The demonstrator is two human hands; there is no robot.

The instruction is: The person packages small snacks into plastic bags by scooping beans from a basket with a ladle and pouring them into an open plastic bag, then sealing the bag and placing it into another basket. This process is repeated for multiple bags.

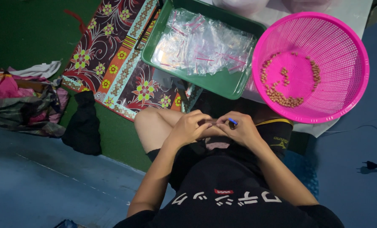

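Your left hand (pixel 190 126) and right hand (pixel 239 128) pinch small blue-tipped item (pixel 232 121); few peanuts (pixel 281 99) left in pink basket (pixel 345 97) at 1 o'clock; clear zip bags (pixel 201 42) fill green tray (pixel 222 82) at 12.

At twelve o'clock a dark green rectangular plastic tray (pixel 222 80) holds clear little plastic bags with pink-red strips (pixel 201 42). At two o'clock the bright pink round mesh basket (pixel 345 84) carries tan-brown nuts (pixel 281 99); at eleven o'clock lies a maroon cloth mat with yellow-green flowers and orange bands (pixel 116 63).

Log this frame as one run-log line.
left hand: pinching small item with right | right hand: holding small blue piece | pink basket: few nuts | green tray: clear bags
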